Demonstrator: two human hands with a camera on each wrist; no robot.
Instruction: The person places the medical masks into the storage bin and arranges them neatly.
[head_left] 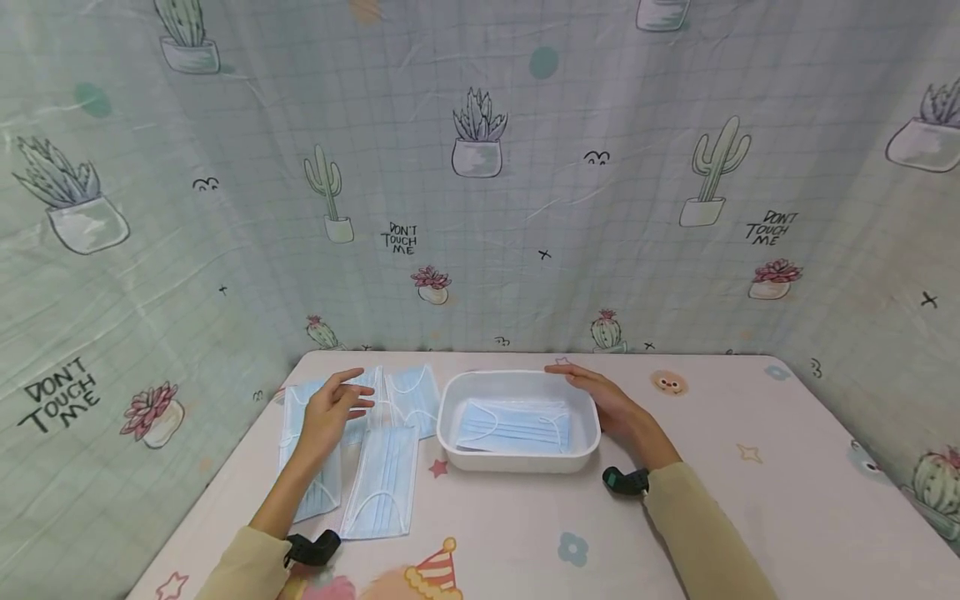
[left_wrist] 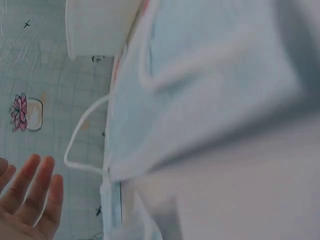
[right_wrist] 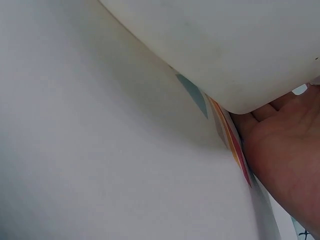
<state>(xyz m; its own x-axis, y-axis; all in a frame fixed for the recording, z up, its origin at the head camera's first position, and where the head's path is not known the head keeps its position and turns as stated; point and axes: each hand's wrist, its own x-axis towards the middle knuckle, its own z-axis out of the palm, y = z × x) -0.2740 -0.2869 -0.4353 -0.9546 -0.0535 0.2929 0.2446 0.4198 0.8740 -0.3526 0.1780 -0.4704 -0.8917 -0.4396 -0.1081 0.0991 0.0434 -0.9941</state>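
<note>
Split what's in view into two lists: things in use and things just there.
Seemingly in use:
- face masks, on the table and in the tub
- white tub
- left hand
- right hand

Just there:
- cactus-print curtain
- table

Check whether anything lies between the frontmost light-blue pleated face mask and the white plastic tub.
Nothing loose visible: only pale pink tabletop with a printed red star lies between that mask and the tub; its raised wall is the only barrier.

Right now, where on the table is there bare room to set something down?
Widest: between the right sleeve and the right edge of the table. Another: along the near side of the white tub. Crowded: left of the tub, where face masks lie spread.
</note>
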